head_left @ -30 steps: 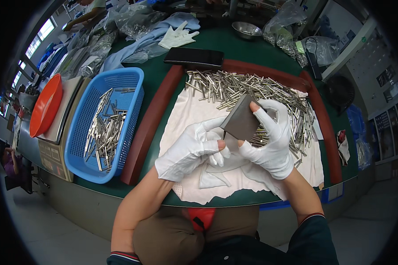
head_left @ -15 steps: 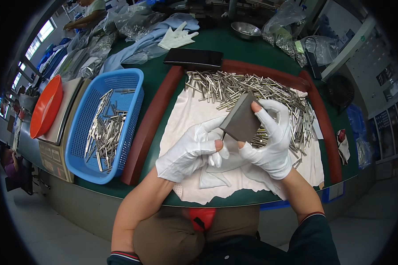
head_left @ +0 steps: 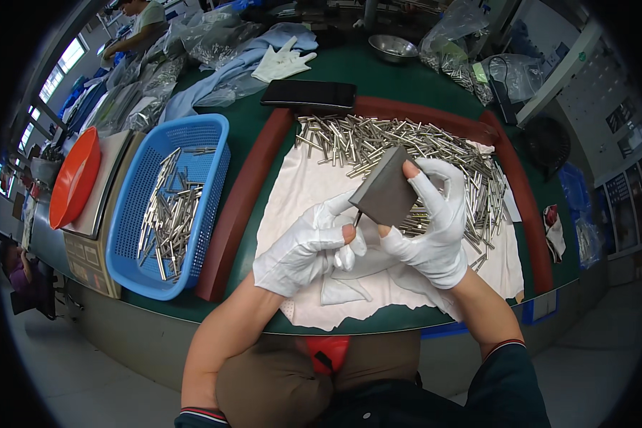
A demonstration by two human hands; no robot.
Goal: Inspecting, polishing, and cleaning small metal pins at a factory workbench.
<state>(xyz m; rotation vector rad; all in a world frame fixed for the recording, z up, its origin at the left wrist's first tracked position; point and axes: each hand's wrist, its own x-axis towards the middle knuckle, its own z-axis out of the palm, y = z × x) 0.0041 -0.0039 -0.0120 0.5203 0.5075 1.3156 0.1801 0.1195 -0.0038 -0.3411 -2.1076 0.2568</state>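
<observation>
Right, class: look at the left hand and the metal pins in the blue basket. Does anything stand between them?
Yes. The red-brown rail lies on the green table between the left hand and the blue basket, and the basket's side wall rises between the rail and the metal pins inside.

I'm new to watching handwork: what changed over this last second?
Very little. The dark block has shifted slightly left and away from the person, and the left hand and right hand have edged slightly left. Nothing visibly was taken up or let go. The loose metal rods, blue basket and black phone look unmoved.
</observation>
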